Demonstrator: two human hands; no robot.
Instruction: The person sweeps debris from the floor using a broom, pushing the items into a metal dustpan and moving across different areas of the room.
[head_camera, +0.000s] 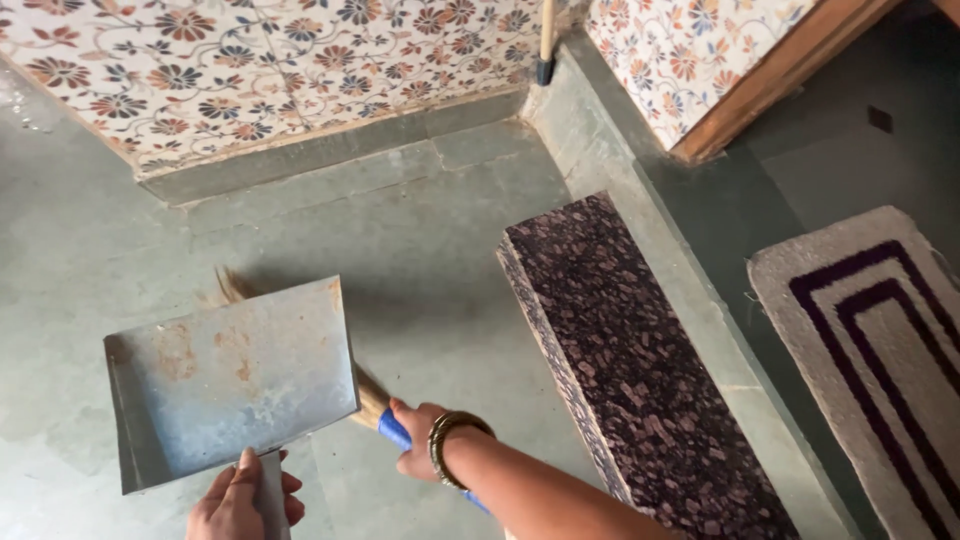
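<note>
My left hand grips the handle of a grey metal dustpan, held above the floor with rust patches on its tray. My right hand, with bangles on the wrist, is closed around the blue handle of a straw broom. The broom's bristles pass under the dustpan, and their tips show beyond its far edge, on the grey stone floor.
A dark speckled granite slab lies to the right, along a raised grey step. A grey and purple doormat sits at far right. Floral tiled walls close the far side. A stick with a blue end leans in the corner.
</note>
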